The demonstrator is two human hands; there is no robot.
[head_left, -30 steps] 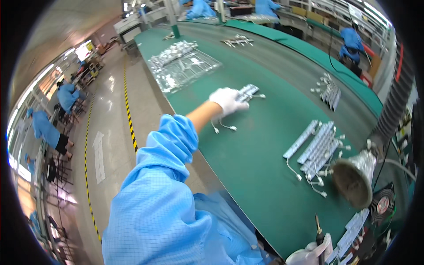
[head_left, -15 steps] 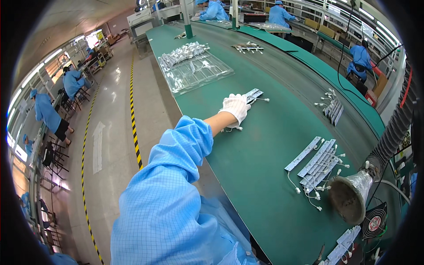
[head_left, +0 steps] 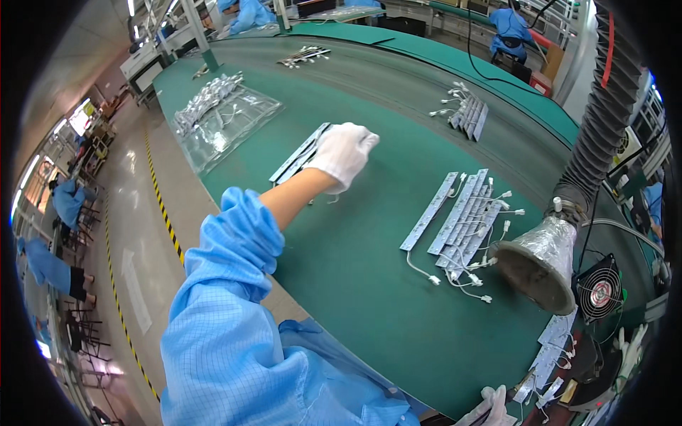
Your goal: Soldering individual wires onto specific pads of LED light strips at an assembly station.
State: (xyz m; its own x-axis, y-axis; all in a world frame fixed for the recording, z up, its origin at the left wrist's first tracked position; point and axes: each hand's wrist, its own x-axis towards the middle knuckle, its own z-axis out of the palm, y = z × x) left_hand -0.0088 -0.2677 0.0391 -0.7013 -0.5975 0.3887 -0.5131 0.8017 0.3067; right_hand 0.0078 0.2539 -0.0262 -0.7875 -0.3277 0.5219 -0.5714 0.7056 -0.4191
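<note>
My left hand (head_left: 344,156), in a white glove, is over the green bench with its fingers curled in. What they hold, if anything, is hidden. Just left of it lie narrow light-coloured circuit board strips (head_left: 302,153), their right end partly covered by the glove. A short white wire shows below the wrist. My right hand (head_left: 490,408), also gloved, is only partly in view at the lower edge, and its grip cannot be made out. Nearest to it are more board strips (head_left: 554,344) with white leads.
Wired strips (head_left: 465,220) lie mid-bench, left of a fume extraction hood (head_left: 536,266) on a ribbed hose (head_left: 604,106). A small fan (head_left: 600,291) stands beside it. Clear plastic packaging (head_left: 234,124) lies far left; another strip bundle (head_left: 465,113) lies farther back.
The view has turned to the right. My left hand has shifted right across the strips, uncovering more of them. My right hand has come into view at the lower edge.
</note>
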